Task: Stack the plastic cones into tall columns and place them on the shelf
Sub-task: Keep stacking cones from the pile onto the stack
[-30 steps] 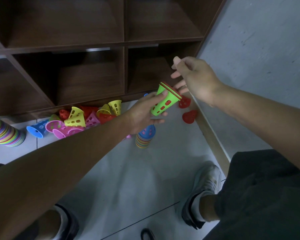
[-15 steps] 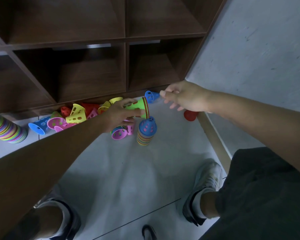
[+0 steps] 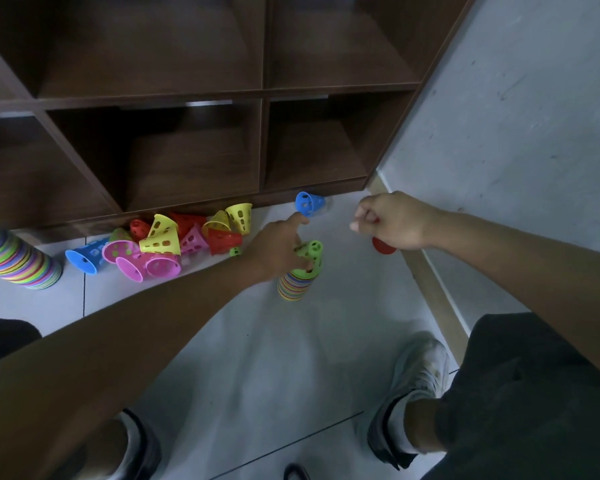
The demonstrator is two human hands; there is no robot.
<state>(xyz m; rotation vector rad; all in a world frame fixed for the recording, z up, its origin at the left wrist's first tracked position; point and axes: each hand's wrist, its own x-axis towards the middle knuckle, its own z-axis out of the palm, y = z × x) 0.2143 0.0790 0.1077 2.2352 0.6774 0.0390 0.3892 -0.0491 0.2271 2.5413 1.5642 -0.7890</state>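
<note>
A person crouches on a pale floor (image 3: 257, 358), so the cones lie within arm's reach. The landmark is a short striped stack of cones (image 3: 293, 287) standing upright on the floor. The left hand (image 3: 278, 251) sits on its top, fingers curled round a green cone (image 3: 310, 252), apparently seating it so the column grows; its forefinger points away. Right of the stack, the right hand (image 3: 392, 220) hovers, fingers curled; whether it holds anything cannot be told. A red cone (image 3: 383, 245) lies beneath it. Left of the stack sprawls a loose pile of cones (image 3: 163, 242), unstacked. Beyond the stack stands the dark shelf (image 3: 264, 95), its compartments awaiting columns.
</note>
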